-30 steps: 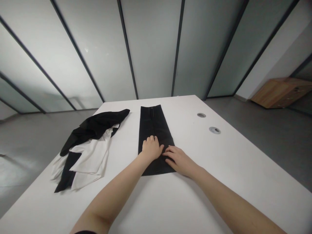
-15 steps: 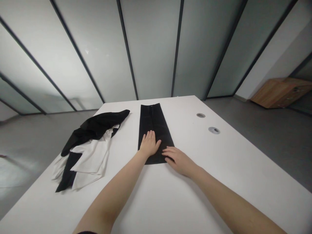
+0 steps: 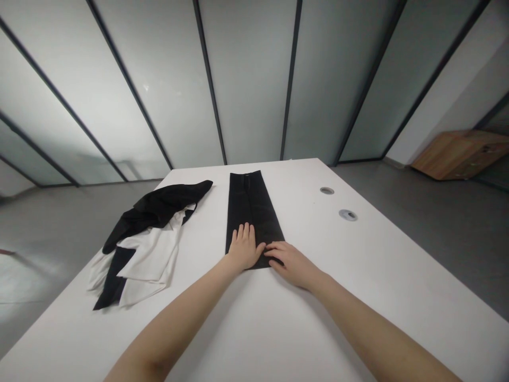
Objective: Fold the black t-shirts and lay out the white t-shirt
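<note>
Open lane on white flat tabletop (image 3: 377, 254) between crumpled black-and-white cloth heap (image 3: 155, 249) and long folded black fabric garment (image 3: 258, 207). Wider free stretch right of garment, two round grey grommets (image 3: 348, 215) set in it. Garment's far half accessible from above; bare left hand (image 3: 243, 248) and bare right hand (image 3: 290, 262) block its near end.

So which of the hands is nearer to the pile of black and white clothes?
The left hand: it lies on the black cloth, to the right of the clothes pile. The right hand is farther right, at that cloth's right edge.
</note>
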Motion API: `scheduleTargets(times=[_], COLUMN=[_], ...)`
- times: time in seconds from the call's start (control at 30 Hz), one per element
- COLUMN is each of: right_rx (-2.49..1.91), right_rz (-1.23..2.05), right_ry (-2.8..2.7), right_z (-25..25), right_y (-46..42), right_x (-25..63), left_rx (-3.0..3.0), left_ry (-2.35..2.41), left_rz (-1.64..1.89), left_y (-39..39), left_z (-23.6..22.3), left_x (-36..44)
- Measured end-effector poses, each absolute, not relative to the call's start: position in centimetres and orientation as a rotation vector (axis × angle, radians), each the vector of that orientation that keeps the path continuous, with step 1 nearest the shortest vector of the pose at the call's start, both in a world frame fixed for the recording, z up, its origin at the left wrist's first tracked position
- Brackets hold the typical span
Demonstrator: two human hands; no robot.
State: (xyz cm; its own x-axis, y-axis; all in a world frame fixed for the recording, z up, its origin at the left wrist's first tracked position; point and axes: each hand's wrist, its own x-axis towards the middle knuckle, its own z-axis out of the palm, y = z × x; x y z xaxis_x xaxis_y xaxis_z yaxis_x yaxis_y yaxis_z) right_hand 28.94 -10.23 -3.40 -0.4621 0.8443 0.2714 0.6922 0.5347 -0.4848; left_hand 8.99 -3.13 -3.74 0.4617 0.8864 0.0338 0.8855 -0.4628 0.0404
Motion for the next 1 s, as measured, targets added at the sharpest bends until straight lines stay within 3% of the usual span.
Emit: scheduleTargets(times=[0.37,0.8,1.0], right_rx=[-1.262,-1.185,-1.141], right_rz=[0.354,0.567,0.518], right_ry=[-2.327,-2.377,-2.321], right_z=[-2.9,-1.7,-2.0], right_y=[-10.9,-11.5,-11.4], right_x=[28.8,28.5,28.6], left_rx=[2.673,2.511,2.524], left_ry=[1.245,0.839,0.983], left_rz=[0.015,0.129,0.33], left_y=[-8.9,-8.5,-7.0], left_z=[0.4,0.7,-0.9], left_x=[4.9,3.1,2.6])
